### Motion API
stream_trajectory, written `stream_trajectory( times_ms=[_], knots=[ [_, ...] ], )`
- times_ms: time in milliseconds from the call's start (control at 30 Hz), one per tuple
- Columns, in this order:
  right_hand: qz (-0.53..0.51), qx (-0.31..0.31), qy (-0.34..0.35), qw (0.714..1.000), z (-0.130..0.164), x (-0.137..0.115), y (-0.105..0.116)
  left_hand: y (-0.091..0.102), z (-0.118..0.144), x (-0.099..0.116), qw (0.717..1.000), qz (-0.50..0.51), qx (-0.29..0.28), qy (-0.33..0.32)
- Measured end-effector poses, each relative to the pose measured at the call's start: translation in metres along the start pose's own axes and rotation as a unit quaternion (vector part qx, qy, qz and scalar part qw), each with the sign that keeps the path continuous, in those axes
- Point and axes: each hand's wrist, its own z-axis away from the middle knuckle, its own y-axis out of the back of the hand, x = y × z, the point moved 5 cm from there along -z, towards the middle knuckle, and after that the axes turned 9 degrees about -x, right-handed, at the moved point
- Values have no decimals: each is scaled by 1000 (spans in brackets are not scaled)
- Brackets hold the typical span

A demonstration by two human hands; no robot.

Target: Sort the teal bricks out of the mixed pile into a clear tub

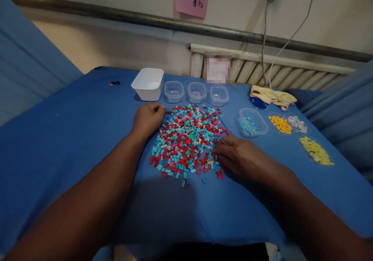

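A wide pile of small toy building bricks (186, 140), mostly red, light blue and green with a few pink and cream ones, is spread on the blue cloth. My left hand (149, 118) rests at the pile's upper left edge, its fingers curled in; whatever they may hold is hidden. On the opposite side, my right hand (234, 152) reaches in at the right edge, fingertips drawn together among the bricks. What lies between those fingertips is too small to make out. Several stray bricks, such as a light blue one (183, 183), lie just below the pile.
Behind the pile stand a white tub (148, 93) and three clear containers (174, 97). To the right, a clear container (264, 123) holds light blue bricks. Trays of orange bricks (280, 124), grey bricks (297, 124) and yellow bricks (315, 151) sit beyond, near a yellow cloth (269, 94).
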Motion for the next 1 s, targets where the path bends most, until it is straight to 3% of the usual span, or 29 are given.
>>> stream_trajectory(
  times_ms=[300, 633, 767, 867, 1000],
  knots=[
    [-15, -31, -59, 998, 5, 9, -3, 2, 3, 2, 1000, 2, 2, 1],
    [48, -52, -30, 997, 0, -4, 1, 1, 0, 1, 1000, -12, -4, 2],
    [41, 6, -30, 999, 4, 6, 5, 0, -1, -1, 1000, 3, -3, -5],
    [0, 100, -46, 994, 15, 20, 21, -1, -2, -2, 1000, -6, -4, -8],
    [-7, 241, -103, 965, 35, 40, 47, 0, -1, -1, 1000, 0, 0, -6]
  ],
)
